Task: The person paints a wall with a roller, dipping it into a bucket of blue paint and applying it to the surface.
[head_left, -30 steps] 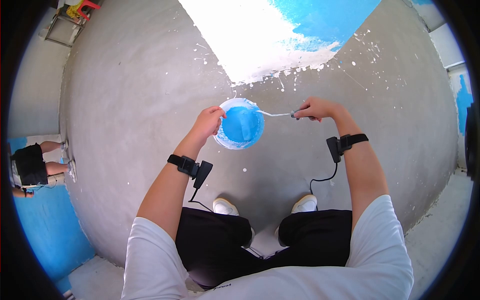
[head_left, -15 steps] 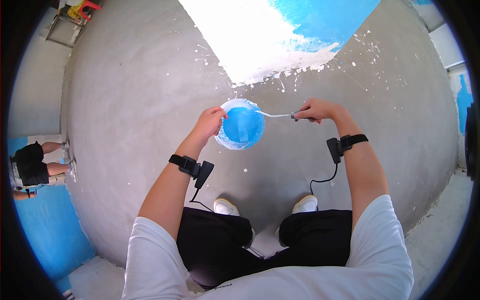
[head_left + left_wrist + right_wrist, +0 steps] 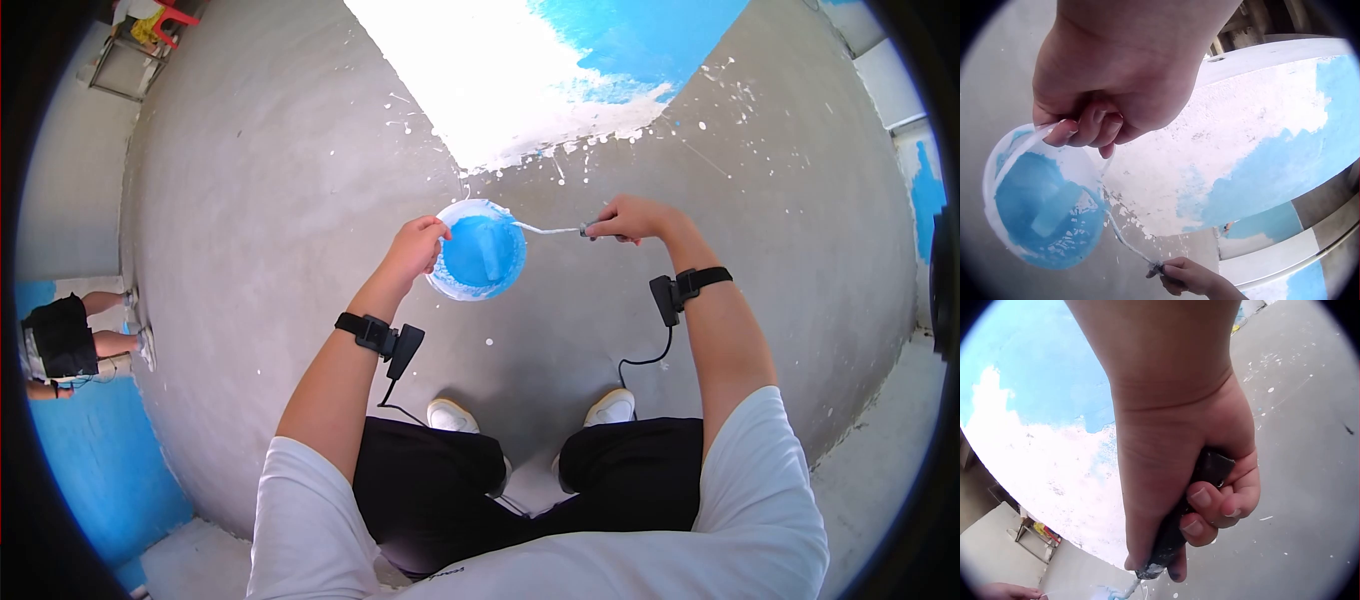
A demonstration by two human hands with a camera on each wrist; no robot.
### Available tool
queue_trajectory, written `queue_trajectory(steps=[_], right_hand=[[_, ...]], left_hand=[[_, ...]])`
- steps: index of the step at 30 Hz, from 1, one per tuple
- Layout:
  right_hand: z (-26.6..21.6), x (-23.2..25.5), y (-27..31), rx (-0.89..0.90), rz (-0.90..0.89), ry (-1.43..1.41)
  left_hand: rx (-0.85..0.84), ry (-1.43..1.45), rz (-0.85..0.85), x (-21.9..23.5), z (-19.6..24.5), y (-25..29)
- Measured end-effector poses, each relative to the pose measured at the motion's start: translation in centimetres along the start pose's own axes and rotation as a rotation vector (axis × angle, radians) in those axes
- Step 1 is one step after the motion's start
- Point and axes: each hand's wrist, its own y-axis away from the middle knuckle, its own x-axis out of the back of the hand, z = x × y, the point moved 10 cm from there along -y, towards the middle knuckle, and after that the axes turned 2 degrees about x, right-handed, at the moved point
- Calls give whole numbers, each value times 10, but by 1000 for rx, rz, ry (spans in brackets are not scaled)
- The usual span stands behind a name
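Observation:
In the head view my left hand point(image 3: 415, 247) is at the left rim of a white bucket point(image 3: 455, 290) with blue paint inside. The left wrist view shows that hand's curled fingers holding the bucket's thin white bail handle point(image 3: 1017, 154). My right hand point(image 3: 632, 217), off to the bucket's right, grips the black handle point(image 3: 1169, 540) of a paint roller. Its bent, paint-coated rod point(image 3: 550, 231) runs left over the rim. Inside the bucket lies the blue-coated roller sleeve point(image 3: 490, 252), in the paint.
Ahead stands a wall block point(image 3: 480, 90) painted partly white, partly blue, with white splatters on the grey floor point(image 3: 270, 200) around its foot. At far left another person point(image 3: 65, 335) stands by a blue wall. A red stool point(image 3: 176, 18) and metal frame point(image 3: 122, 68) are at the back left.
Inside the bucket the roller sleeve has shifted and sits at a slightly different slant than half a second ago. Both hands keep nearly the same places and holds.

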Motion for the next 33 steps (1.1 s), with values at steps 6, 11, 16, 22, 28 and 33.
queue_trajectory(steps=[6,11,16,22,28,33], right_hand=[[-1,-1,2,-2,-19,-42],[-14,23,16,-2,54,103],[-10,19,17,-46,22,37],[-38,20,26,-26,-22,68],[-31,22,14,49,22,104],[-20,21,31,20,44,-57]], left_hand=[[-9,2,-2,1,-3,-1],[-67,1,7,5,-4,-6],[-14,21,-1,5,-10,-7],[-21,-56,16,2,-7,-1],[-14,-53,-15,2,-8,-3],[-49,-36,-12,1,-9,-6]])
